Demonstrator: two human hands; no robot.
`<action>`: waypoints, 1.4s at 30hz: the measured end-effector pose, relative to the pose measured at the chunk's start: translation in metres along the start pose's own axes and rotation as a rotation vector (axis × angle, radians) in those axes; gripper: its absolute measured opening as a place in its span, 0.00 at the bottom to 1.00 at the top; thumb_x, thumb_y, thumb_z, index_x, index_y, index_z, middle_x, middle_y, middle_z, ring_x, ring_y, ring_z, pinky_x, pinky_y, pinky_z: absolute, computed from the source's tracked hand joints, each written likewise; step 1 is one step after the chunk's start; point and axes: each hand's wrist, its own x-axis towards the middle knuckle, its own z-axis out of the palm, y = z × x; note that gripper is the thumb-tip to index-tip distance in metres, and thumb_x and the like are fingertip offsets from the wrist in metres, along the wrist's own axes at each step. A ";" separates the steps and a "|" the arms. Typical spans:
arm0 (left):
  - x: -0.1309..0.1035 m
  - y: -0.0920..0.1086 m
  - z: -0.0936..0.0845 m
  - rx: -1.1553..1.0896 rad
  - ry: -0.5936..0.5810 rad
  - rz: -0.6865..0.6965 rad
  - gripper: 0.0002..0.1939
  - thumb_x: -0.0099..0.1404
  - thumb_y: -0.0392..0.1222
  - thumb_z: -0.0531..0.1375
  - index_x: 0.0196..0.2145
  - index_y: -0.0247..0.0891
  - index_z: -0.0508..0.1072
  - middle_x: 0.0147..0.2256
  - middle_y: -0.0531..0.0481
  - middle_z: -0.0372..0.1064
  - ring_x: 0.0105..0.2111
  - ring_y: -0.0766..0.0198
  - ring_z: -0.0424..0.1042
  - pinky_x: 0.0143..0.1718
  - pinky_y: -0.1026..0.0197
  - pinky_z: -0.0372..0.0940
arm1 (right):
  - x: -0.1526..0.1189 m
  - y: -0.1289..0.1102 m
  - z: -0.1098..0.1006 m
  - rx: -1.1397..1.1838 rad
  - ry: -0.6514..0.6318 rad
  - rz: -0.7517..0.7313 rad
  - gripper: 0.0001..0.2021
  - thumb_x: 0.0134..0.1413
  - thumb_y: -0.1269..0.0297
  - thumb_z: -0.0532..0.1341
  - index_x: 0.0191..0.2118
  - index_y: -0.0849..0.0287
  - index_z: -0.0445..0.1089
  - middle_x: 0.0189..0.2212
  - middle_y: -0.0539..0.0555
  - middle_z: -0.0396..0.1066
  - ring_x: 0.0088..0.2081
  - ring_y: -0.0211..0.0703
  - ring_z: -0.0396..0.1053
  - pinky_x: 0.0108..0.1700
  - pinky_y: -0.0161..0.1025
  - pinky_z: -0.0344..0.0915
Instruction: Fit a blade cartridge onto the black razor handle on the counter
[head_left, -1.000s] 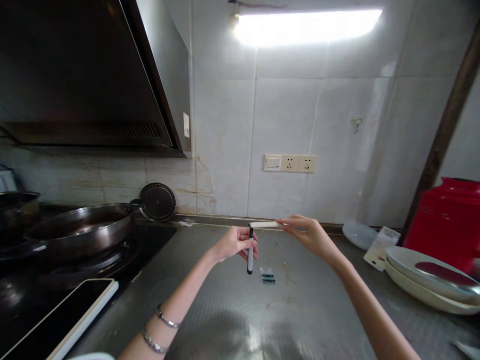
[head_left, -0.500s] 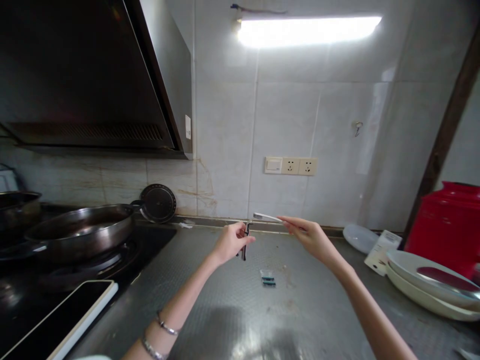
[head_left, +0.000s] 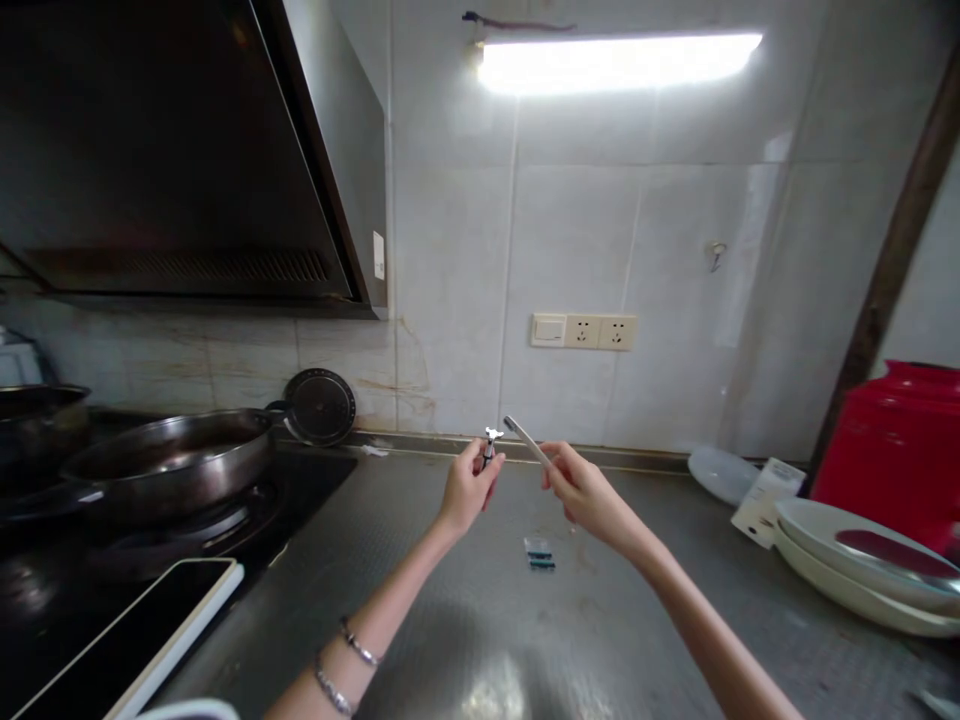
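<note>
My left hand [head_left: 463, 490] is closed around the dark handle of a razor [head_left: 491, 437], whose bright, wide head points up above my fingertips. A white toothbrush [head_left: 529, 441] with dark bristles is pinched in my right hand [head_left: 589, 492]. It tilts up to the left, its bristle end just right of the razor head; a small gap shows between the two. On the metal counter [head_left: 465, 620] below my hands lies a small clear pack with dark green strips [head_left: 539, 554].
To the left, a steel pan [head_left: 172, 465] sits on the stove beneath the range hood [head_left: 187, 150]. A phone [head_left: 120, 640] lies at the front left. Plates [head_left: 840, 580], a white box [head_left: 766, 503] and a red container [head_left: 892, 450] stand on the right.
My left hand has turned the razor so its head faces up and shows bright. The right hand has moved left and down, tilting the toothbrush more steeply beside the razor head.
</note>
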 end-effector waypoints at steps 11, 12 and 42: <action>-0.003 -0.031 0.011 0.124 0.121 -0.057 0.24 0.58 0.57 0.53 0.16 0.37 0.55 0.14 0.59 0.48 0.17 0.73 0.49 0.19 0.67 0.43 | -0.008 0.010 0.022 0.141 0.015 0.122 0.24 0.52 0.65 0.50 0.56 0.62 0.62 0.18 0.45 0.53 0.17 0.29 0.47 0.20 0.30 0.49; -0.003 -0.032 0.010 0.131 0.120 -0.060 0.24 0.58 0.58 0.53 0.16 0.37 0.54 0.14 0.58 0.48 0.17 0.73 0.49 0.19 0.67 0.43 | -0.013 0.008 0.024 0.178 0.012 0.140 0.25 0.51 0.64 0.51 0.56 0.62 0.62 0.18 0.44 0.52 0.17 0.29 0.46 0.19 0.29 0.48; -0.005 -0.023 0.016 0.059 0.129 -0.060 0.25 0.56 0.59 0.53 0.15 0.37 0.52 0.15 0.59 0.45 0.17 0.73 0.45 0.19 0.67 0.42 | -0.052 -0.026 0.081 0.896 0.194 0.356 0.33 0.48 0.51 0.59 0.60 0.53 0.50 0.18 0.40 0.48 0.16 0.26 0.40 0.13 0.23 0.39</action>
